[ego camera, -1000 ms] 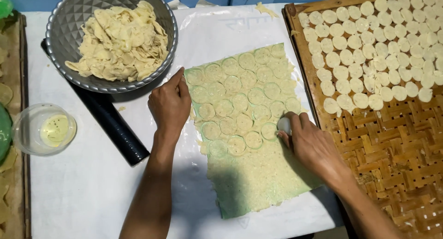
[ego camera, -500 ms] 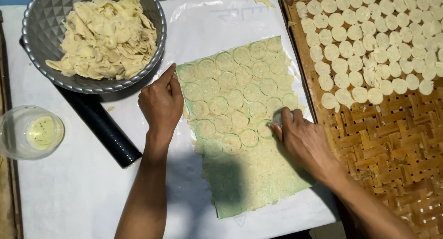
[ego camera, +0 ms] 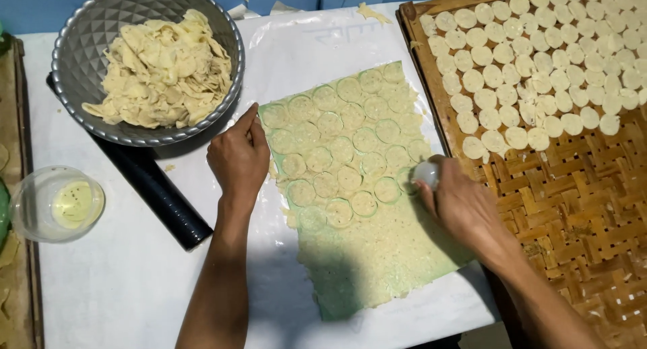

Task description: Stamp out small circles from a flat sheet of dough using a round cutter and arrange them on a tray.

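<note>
While the left hand (ego camera: 237,157) lies flat with loose fingers to keep the dough sheet (ego camera: 350,180) from sliding on the tabletop (ego camera: 101,281), the right hand (ego camera: 465,207) grips a small round cutter (ego camera: 427,174), pressing down.

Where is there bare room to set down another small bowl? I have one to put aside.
The white sheet is bare between the black rolling pin and the left forearm, below the small clear bowl. The woven tray is bare below its dough discs. Around the rolled dough it is crowded.
</note>
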